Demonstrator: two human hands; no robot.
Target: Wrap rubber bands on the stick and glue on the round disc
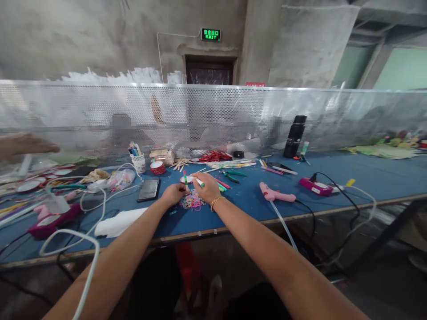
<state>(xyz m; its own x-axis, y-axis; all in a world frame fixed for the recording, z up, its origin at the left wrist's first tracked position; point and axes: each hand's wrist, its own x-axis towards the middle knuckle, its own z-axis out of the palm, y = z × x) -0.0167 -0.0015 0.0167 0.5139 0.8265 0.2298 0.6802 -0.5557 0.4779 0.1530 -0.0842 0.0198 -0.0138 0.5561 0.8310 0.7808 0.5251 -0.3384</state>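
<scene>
My left hand point(174, 194) pinches the lower end of a small upright stick point(186, 180) with red and green bands. A white marker point(199, 182) is in my right hand point(207, 189), its tip end pointing toward the stick. Under and between both hands lies a pile of small multicoloured pieces point(192, 201) on the blue table point(240, 200). A round white disc point(187, 179) lies just behind the stick, partly hidden by my fingers.
A phone point(149, 190), white roll point(120, 223) and cup of pens point(137, 161) are left. Green pliers point(230, 176), a pink glue gun point(275, 194), purple box point(315, 186) and black bottle point(295, 137) are right. Another person's hand point(30, 144) is far left.
</scene>
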